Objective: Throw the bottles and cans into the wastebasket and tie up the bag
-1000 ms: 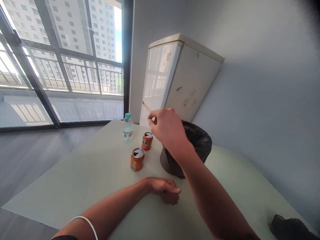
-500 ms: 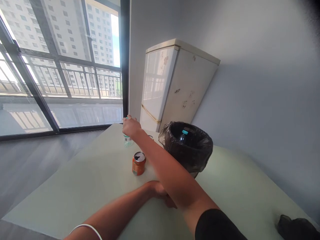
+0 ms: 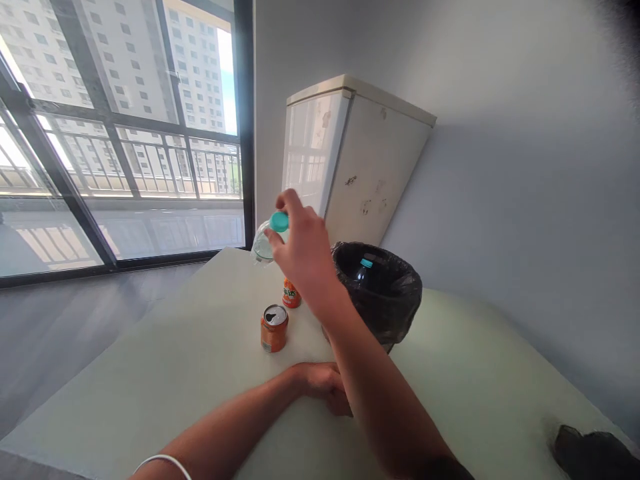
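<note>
Clear plastic bottle (image 3: 262,245) tilted at eleven o'clock, pinches its teal-capped neck with bent fingers of the raised right hand (image 3: 307,252). Rests the left hand (image 3: 325,385) curled on the table (image 3: 175,333) at six o'clock; cannot tell if empty.

Held bottle (image 3: 262,247): thin clear plastic, pretty shiny, with a smooth teal plastic cap (image 3: 279,222)
Cans (image 3: 274,330): metal, bare silvery tops, smooth orange sides
Bin liner (image 3: 385,310): black plastic, crinkly, kinda glossy
Fridge (image 3: 313,147): glossy front, duller side with rough-looking blotches
Tabletop (image 3: 200,347): smooth, mostly matt
</note>
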`<state>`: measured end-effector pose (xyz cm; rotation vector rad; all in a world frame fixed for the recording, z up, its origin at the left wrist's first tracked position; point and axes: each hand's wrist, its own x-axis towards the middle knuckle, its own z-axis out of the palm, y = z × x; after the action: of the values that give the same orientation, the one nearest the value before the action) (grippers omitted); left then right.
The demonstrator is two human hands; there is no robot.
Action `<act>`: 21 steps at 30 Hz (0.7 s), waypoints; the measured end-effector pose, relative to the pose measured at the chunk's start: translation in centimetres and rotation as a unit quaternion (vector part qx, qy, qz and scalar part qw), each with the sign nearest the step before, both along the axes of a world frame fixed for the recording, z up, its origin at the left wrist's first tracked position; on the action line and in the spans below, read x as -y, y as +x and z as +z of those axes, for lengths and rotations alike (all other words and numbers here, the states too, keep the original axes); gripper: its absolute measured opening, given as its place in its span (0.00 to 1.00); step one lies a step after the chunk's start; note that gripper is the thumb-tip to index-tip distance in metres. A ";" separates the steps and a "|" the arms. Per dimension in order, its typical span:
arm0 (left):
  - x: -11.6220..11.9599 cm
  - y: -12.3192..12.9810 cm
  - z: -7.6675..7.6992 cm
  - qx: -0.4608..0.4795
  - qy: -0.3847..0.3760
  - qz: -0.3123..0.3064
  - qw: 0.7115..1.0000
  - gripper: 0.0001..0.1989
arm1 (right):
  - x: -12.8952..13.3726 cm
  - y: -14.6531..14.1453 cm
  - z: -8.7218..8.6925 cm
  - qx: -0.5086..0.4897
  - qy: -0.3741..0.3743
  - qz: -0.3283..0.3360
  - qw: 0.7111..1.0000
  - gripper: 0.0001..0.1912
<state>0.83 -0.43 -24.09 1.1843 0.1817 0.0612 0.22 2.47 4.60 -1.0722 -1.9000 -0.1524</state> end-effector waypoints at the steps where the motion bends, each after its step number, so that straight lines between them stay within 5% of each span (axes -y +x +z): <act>1: 0.2 -0.1 0.7 0.005 -0.006 -0.015 1.000 0.30 | 1.8 1.6 0.8 -0.035 0.026 -0.010 0.999 0.14; 5: 1.0 -0.7 3.8 0.070 -0.021 -0.079 0.994 0.38 | 7.5 7.7 2.6 -0.174 0.184 -0.082 0.964 0.10; 10: 1.3 -0.9 5.4 0.070 -0.024 -0.083 0.994 0.39 | 8.5 12.9 1.9 -0.258 0.326 -0.155 0.896 0.07; 21: 1.0 -0.8 4.8 0.058 -0.016 -0.080 0.995 0.38 | 5.7 17.4 0.2 -0.157 0.138 -0.217 0.954 0.07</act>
<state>0.05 -1.46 -19.30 1.1568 -0.0144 -0.0145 17.63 -3.26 4.80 -1.2238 -1.2968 -0.4552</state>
